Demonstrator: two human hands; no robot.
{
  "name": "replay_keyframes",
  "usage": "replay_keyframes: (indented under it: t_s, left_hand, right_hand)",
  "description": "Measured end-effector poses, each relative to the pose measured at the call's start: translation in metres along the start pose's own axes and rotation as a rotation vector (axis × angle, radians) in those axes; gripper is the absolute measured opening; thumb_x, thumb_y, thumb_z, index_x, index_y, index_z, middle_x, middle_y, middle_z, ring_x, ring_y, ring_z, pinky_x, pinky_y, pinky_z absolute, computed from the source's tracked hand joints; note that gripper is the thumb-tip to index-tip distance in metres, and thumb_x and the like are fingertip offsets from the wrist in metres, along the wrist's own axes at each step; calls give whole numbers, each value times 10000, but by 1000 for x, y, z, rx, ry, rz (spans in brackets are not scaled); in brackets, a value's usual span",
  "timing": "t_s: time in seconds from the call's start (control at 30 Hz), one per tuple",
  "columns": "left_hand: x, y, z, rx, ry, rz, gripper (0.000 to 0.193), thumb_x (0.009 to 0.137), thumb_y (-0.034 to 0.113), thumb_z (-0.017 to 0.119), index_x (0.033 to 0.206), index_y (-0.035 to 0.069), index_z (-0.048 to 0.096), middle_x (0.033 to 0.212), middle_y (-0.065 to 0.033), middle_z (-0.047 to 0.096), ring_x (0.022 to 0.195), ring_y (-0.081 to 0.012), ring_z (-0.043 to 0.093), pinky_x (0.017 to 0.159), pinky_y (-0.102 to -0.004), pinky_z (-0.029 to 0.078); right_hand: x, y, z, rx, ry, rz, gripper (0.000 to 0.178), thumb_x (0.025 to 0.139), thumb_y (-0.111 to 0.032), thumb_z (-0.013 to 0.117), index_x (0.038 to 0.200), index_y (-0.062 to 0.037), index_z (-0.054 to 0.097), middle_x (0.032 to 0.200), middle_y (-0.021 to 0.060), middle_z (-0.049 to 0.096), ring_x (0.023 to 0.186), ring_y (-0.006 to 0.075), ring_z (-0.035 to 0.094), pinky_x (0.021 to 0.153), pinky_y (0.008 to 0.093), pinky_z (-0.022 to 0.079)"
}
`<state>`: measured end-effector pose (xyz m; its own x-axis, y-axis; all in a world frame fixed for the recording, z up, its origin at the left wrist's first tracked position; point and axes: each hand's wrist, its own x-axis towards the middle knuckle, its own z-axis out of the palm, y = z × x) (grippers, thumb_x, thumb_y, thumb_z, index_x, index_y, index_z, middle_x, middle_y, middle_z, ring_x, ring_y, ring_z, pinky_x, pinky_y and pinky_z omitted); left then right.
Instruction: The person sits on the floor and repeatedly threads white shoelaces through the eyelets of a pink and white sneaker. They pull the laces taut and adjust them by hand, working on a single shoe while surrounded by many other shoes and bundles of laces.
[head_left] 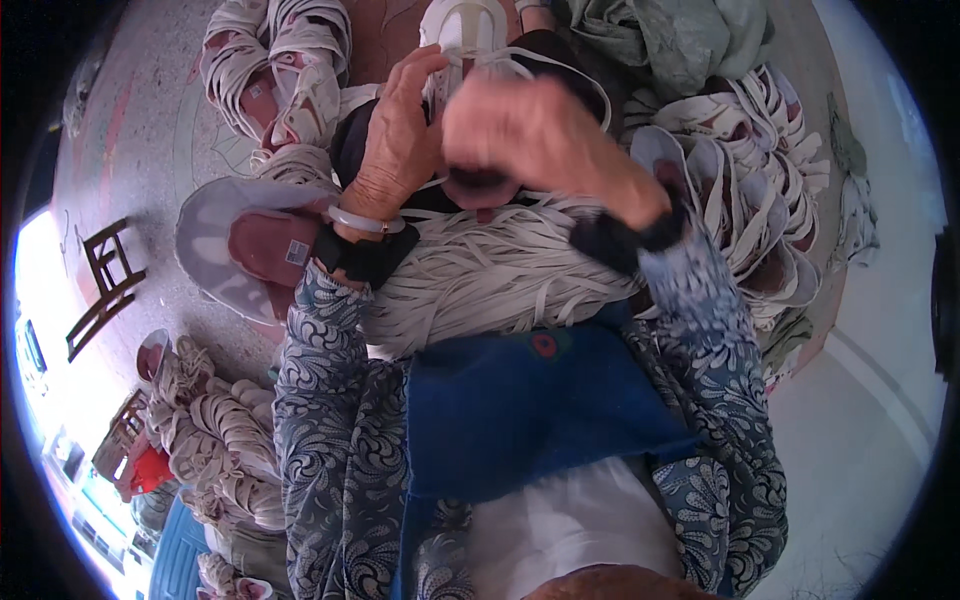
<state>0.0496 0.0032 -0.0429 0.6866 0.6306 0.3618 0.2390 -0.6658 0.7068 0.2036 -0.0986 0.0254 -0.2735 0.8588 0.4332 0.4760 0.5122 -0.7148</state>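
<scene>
A white sneaker (468,35) with a pink inside sits in front of me over my lap. My left hand (400,135) grips its side, with a pale bangle on the wrist. My right hand (540,140), blurred, pinches a white lace (560,75) that loops over the sneaker. A thick bundle of white laces (500,275) lies across my lap, above a blue cloth (530,410). Both forearms wear patterned blue sleeves and dark cuffs.
Piles of white sneakers lie around me: upper left (285,70), right (750,170), and lower left (225,430). One sneaker (245,240) rests sole-side by my left wrist. A wooden stool (105,285) stands at the left. Grey-green cloth (670,35) is heaped at the top.
</scene>
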Motion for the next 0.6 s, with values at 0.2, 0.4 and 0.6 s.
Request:
replay_keyframes:
  t_s: [0.2, 0.4, 0.6]
  left_hand:
    - [8, 5, 12, 189, 18, 7, 496, 709, 49, 648, 1178, 5, 492, 1241, -204, 506, 1111, -397, 521, 940, -425, 448]
    - [13, 4, 9, 250, 97, -3, 425, 730, 35, 612, 1140, -6, 509, 1092, -218, 524, 1007, -404, 552, 848, -441, 485]
    - [21, -13, 4, 253, -60, -95, 345, 776, 47, 579, 1115, -17, 581, 1001, -237, 609, 929, -403, 612, 807, -447, 509]
  right_hand:
    - [-12, 6, 24, -74, 181, 533, 152, 895, -176, 591, 841, -34, 603, 838, 140, 666, 706, 330, 644, 608, 417, 495]
    - [-1, 43, 45, -572, 260, 452, 172, 852, -186, 605, 960, -56, 576, 855, 134, 659, 765, 338, 666, 626, 444, 540]
    - [2, 65, 52, -634, 252, 463, 158, 825, -183, 637, 917, -73, 570, 851, 122, 641, 769, 351, 641, 632, 440, 525]
